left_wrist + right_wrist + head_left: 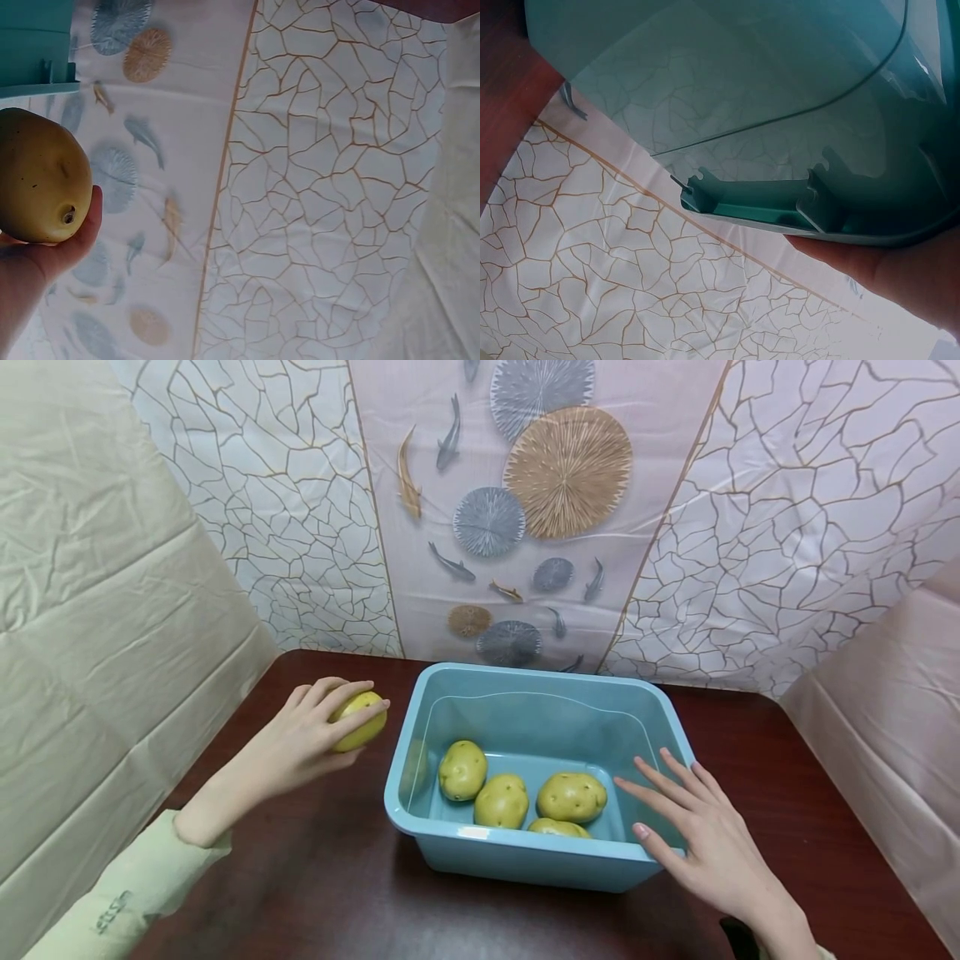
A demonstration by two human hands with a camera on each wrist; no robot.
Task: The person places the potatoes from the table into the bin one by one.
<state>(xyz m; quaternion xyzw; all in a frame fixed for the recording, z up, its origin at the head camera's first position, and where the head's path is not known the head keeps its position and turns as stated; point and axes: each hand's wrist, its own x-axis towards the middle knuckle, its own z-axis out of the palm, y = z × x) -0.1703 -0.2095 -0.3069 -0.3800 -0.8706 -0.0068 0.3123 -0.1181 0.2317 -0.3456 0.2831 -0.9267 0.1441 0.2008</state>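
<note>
In the head view my left hand (311,735) grips a yellow potato (367,720) above the table, left of a light blue plastic tub (525,846). The left wrist view shows that potato (41,176) close up, with a finger curled along its underside. Several more potatoes lie on the tub's floor, among them one potato (462,770) at the left and another potato (572,797) toward the right. My right hand (697,827) is spread over the tub's right front corner, fingers straight. In the right wrist view the hand (877,262) lies right at the tub's rim.
The tub stands on a dark red-brown table (315,885). Behind it hangs a patterned cloth (300,510) with fish and round motifs. Pale cloth walls (112,610) close in the left and right sides.
</note>
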